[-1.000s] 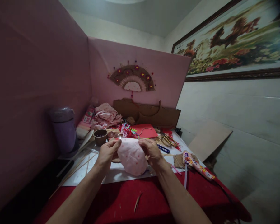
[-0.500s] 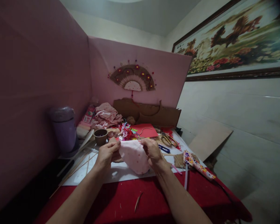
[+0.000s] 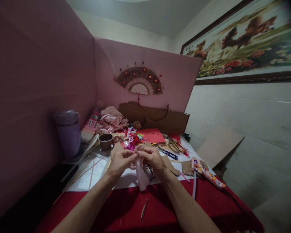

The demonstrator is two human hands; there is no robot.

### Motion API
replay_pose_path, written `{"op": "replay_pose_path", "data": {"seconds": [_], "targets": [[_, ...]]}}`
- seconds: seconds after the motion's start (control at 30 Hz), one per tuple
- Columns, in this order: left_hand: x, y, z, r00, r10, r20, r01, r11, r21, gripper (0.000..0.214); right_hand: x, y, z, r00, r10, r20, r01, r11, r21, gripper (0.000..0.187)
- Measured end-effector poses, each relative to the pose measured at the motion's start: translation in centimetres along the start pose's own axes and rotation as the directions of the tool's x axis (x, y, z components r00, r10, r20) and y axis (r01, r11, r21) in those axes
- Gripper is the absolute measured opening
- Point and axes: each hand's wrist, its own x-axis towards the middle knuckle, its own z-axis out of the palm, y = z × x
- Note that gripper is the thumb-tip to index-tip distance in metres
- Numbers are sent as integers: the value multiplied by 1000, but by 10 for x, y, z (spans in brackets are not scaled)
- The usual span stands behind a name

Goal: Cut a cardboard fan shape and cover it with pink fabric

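Both hands meet over the table's front part, pinching one piece of pink fabric [image 3: 142,178] by its upper edge. My left hand [image 3: 122,160] is closed on the fabric's gathered top, thumb and forefinger pressed together. Close beside it, my right hand [image 3: 153,158] pinches the same top. Below the fingers the fabric hangs folded and narrow. Behind my hands lie a piece of brown cardboard [image 3: 170,165] and a bundle of colourful pipe cleaners [image 3: 131,136]. A blue-handled tool [image 3: 168,153] lies just beyond my right hand.
A floral glue gun [image 3: 207,173] rests at the right with its cord trailing. Gold-handled scissors [image 3: 176,145], a brown cup [image 3: 105,141], a purple bin [image 3: 69,136] and crumpled pink cloth [image 3: 113,118] stand around the back and left. A decorated fan [image 3: 139,81] hangs on the pink panel.
The fabric was spread out between my hands; now it is gathered and hangs in folds. My hands have come together, uncovering the cardboard behind them.
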Motion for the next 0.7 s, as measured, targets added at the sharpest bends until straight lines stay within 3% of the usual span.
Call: {"op": "replay_pose_path", "data": {"seconds": [0.1, 0.2, 0.27, 0.33, 0.4, 0.47, 0.53, 0.7], "targets": [[1, -1, -2, 1000, -23, -9, 23, 999, -31, 28, 1, 2, 1, 999, 5, -33, -5, 1000, 13, 18], [5, -1, -6, 991, -53, -124, 39, 992, -118, 19, 5, 5, -2, 978, -5, -209, 31, 992, 121, 13], [6, 1, -8, 981, -74, -179, 41, 983, -180, 17, 8, 5, -7, 931, -17, -364, 100, 972, 211, 13], [6, 3, -10, 980, -87, -180, 46, 975, -219, 18, 11, 2, -16, 836, -53, -546, 206, 953, 223, 15], [5, 5, -10, 978, -92, -186, 46, 970, -238, 17, 11, -4, -25, 684, -116, -720, 293, 948, 126, 16], [4, 7, -9, 972, -100, -213, 44, 966, -253, 15, 10, -11, -33, 542, -185, -820, 326, 945, 2, 13], [4, 8, -10, 967, -96, -238, 34, 967, -254, 13, 8, -16, -37, 476, -229, -849, 325, 943, -73, 12], [12, 16, -17, 942, -21, -335, -45, 981, -189, 14, 7, -17, -34, 496, -286, -820, 345, 931, -116, 15]]}}
